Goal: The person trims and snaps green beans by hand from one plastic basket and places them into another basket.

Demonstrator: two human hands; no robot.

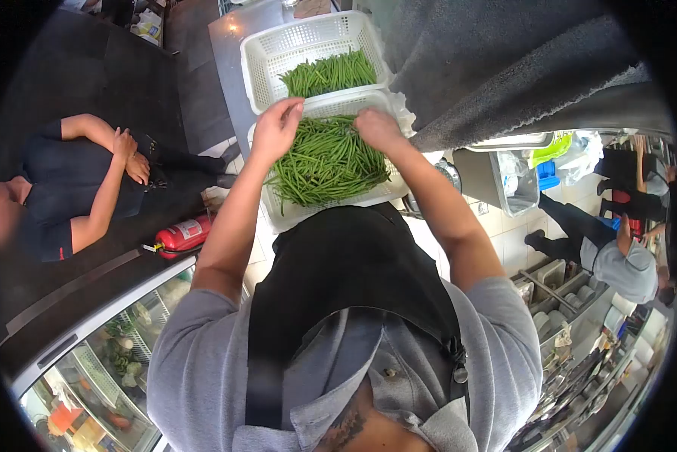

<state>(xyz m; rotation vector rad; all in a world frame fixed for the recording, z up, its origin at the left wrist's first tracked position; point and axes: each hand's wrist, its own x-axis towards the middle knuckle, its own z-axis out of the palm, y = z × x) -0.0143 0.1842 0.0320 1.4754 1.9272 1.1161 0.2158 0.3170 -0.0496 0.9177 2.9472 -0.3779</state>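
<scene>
A white plastic basket [277, 220] in front of me holds a loose heap of green beans [329, 166]. My left hand [277, 129] is over the left rim of this basket, its fingers loosely bent and apart, with nothing visible in them. At the far right corner of the heap, my right hand [379, 129] has its fingers closed on green beans; the fingertips are partly hidden. Behind stands a second white basket [257, 71], where green beans [329, 73] lie lined up more neatly side by side.
Both baskets rest on a metal counter [229, 56]. A dark grey cloth [504, 71] hangs at the right. To my left are a person with folded arms [90, 181], a red fire extinguisher [182, 235] and a glass-topped display fridge [105, 354]. Co-workers [625, 260] and dish racks [557, 297] are at right.
</scene>
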